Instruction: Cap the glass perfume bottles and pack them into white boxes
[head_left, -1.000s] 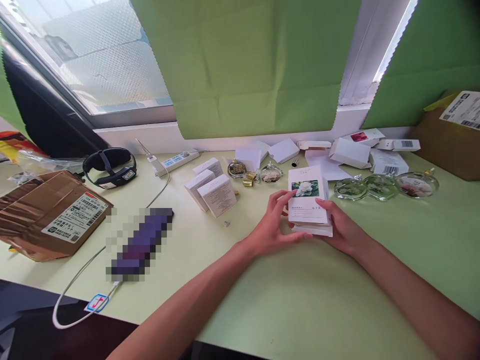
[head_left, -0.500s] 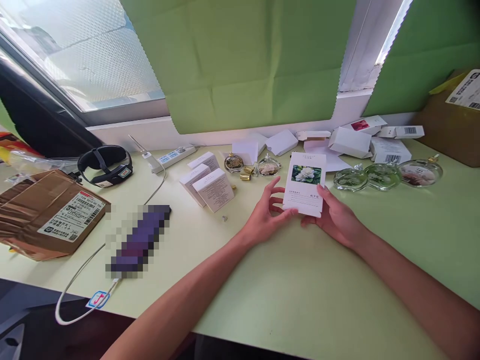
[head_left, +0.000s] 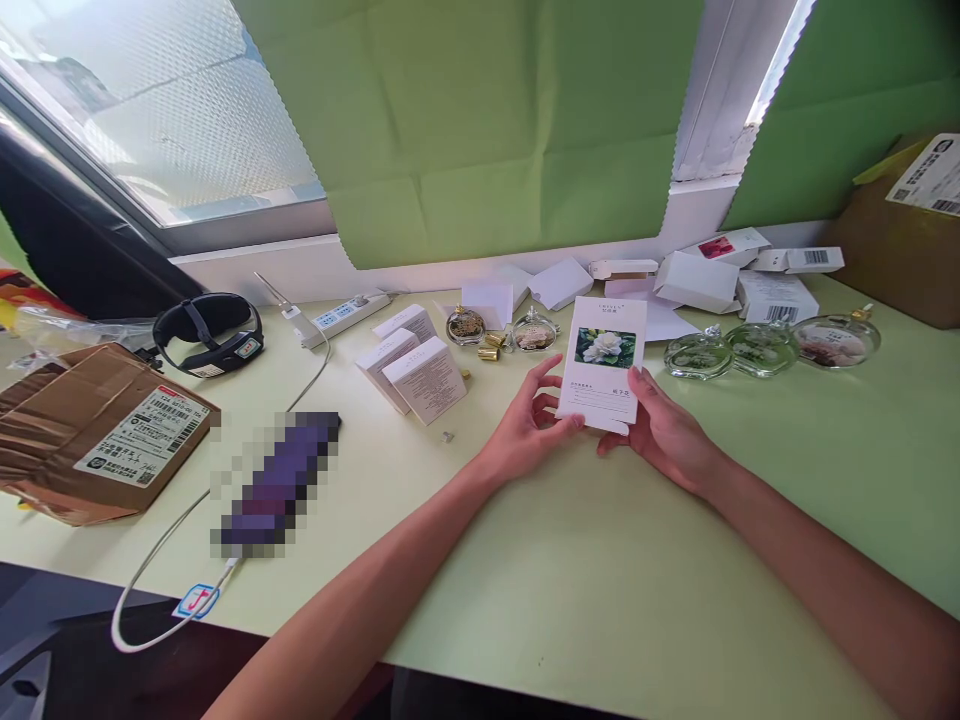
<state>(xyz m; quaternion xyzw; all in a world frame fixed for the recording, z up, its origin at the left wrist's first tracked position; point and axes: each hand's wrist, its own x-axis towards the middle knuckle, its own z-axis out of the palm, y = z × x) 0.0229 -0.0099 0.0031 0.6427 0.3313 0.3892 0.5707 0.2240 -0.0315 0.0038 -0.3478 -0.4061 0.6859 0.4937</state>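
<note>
Holding up a white box (head_left: 602, 375) in both hands, over the green table (head_left: 540, 580), with glass bottles (head_left: 697, 357) off to the right. Gripping the left edge loosely with the left hand (head_left: 534, 418), half curled, thumb at the bottom corner. Gripping the right edge with the right hand (head_left: 670, 425), thumb on the front, some fingers hidden behind. Now leaning right at the top, not straight up like one second ago. No longer touching the flower picture (head_left: 604, 347) with left fingers.
</note>
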